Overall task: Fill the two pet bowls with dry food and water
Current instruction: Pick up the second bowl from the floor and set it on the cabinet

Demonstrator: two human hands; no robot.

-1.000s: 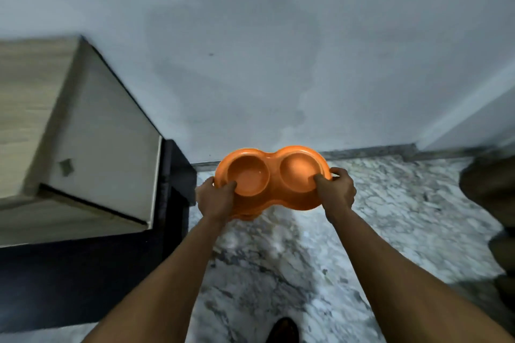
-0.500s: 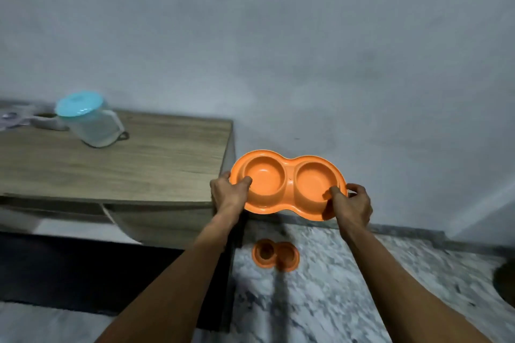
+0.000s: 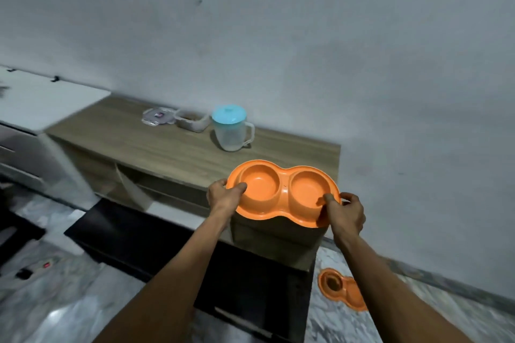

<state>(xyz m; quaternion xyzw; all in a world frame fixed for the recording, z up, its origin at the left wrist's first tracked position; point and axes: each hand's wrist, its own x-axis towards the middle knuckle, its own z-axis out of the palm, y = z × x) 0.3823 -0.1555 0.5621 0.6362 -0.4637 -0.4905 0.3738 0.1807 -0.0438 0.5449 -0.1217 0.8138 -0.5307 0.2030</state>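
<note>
Bowl tray (image 3: 282,189) clamped by left hand (image 3: 223,196) and right hand (image 3: 347,213); floor bowl (image 3: 333,284) half hidden behind right forearm (image 3: 390,292).

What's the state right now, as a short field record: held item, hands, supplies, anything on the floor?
held item: orange double pet bowl, both wells empty, over the right end of the wooden cabinet
left hand: grips the bowl's left rim
right hand: grips the bowl's right rim
supplies on cabinet: blue-lidded jug; open container with brownish contents; loose lid beside it
floor: second orange double bowl, right of the cabinet
</note>
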